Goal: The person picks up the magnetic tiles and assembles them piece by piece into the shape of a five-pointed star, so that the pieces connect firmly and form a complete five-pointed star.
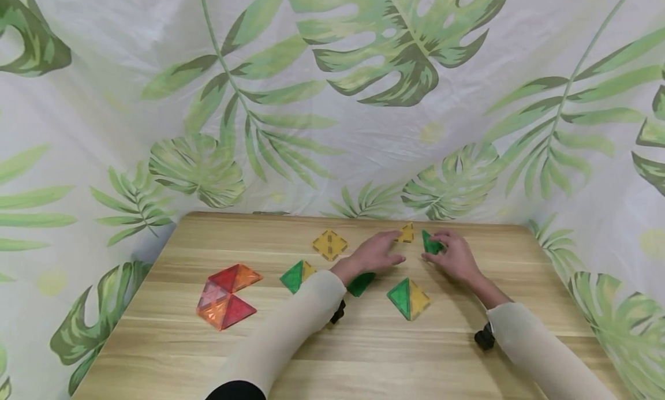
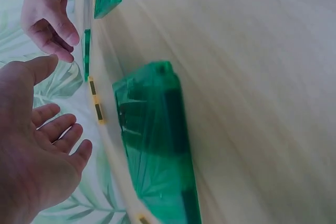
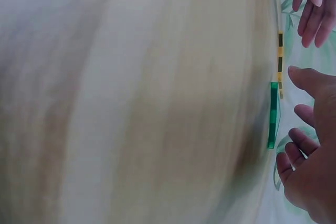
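Observation:
My left hand (image 1: 376, 251) hovers with its fingers spread, fingertips near a yellow triangular magnetic tile (image 1: 407, 232) at the back of the table. To the right, my right hand (image 1: 455, 255) is at a green triangular tile (image 1: 431, 243), with thumb and fingers parted around it. In the right wrist view, that green tile (image 3: 273, 115) shows edge-on beyond the loosely bent fingers, beside the yellow tile (image 3: 280, 51). Under my left wrist lies another green tile (image 1: 361, 284), partly hidden; it looms large in the left wrist view (image 2: 155, 145).
A yellow square of tiles (image 1: 329, 245) lies at the back middle. Green-and-yellow pairs sit left (image 1: 292, 277) and front right (image 1: 400, 298), the left one partly covered by my sleeve. Red and orange tiles (image 1: 220, 296) form a partial ring at left. A leaf-print cloth (image 1: 363, 129) hangs behind the table.

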Demonstrator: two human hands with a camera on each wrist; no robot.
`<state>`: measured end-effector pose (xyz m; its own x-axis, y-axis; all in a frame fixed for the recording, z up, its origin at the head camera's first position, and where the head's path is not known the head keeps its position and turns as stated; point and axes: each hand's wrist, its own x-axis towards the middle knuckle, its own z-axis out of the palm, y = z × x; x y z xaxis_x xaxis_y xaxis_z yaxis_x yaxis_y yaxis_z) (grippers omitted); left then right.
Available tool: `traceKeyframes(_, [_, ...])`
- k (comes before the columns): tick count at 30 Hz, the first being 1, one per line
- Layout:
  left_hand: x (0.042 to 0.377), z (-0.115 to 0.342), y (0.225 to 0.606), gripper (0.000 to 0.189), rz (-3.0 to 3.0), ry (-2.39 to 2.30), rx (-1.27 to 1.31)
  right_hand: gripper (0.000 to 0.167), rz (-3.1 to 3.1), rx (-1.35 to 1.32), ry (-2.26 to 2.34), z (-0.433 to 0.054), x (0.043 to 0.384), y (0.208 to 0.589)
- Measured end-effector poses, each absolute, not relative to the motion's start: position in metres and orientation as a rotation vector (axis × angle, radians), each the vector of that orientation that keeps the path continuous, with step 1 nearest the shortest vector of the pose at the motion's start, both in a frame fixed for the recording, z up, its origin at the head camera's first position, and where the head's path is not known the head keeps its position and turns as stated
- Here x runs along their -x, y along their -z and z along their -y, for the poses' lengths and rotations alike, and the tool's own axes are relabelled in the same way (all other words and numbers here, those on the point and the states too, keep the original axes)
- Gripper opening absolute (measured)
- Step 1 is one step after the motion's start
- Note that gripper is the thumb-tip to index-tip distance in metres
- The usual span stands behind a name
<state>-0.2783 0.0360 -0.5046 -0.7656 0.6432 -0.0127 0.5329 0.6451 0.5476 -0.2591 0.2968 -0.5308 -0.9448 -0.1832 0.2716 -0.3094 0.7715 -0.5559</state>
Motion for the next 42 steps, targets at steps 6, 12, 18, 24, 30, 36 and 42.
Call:
traceKeyframes(6, [0.279, -0.048, 0.509, 0.066, -2.614, -0.682, -0.966, 0.05, 2.813, -0.371, -0.907, -0.3, 0.255, 0.538])
traceKeyframes(12, [0.279, -0.05, 0.509, 0.066, -2.623, -0.608, -0.942, 0.048, 2.822, -0.393, -0.899, -0.3, 0.254, 0.539])
traceKeyframes(18, [0.277, -0.047, 0.51, 0.06, -2.665, -0.535, -0.933, 0.044, 2.814, -0.419, -0.898, -0.301, 0.254, 0.538])
traceKeyframes(24, [0.275, -0.037, 0.508, 0.056, -2.708, -0.515, -0.926, 0.043, 2.803, -0.418, -0.906, -0.303, 0.252, 0.54])
traceKeyframes(30, [0.279, -0.022, 0.507, 0.05, -2.695, -0.563, -0.997, 0.043, 2.802, -0.425, -0.911, -0.305, 0.251, 0.541])
traceKeyframes(36, [0.285, -0.013, 0.51, 0.044, -2.696, -0.584, -1.046, 0.042, 2.8, -0.444, -0.916, -0.308, 0.25, 0.542])
traceKeyframes(42, [0.285, -0.012, 0.511, 0.047, -2.741, -0.566, -1.036, 0.042, 2.802, -0.447, -0.915, -0.309, 0.249, 0.542])
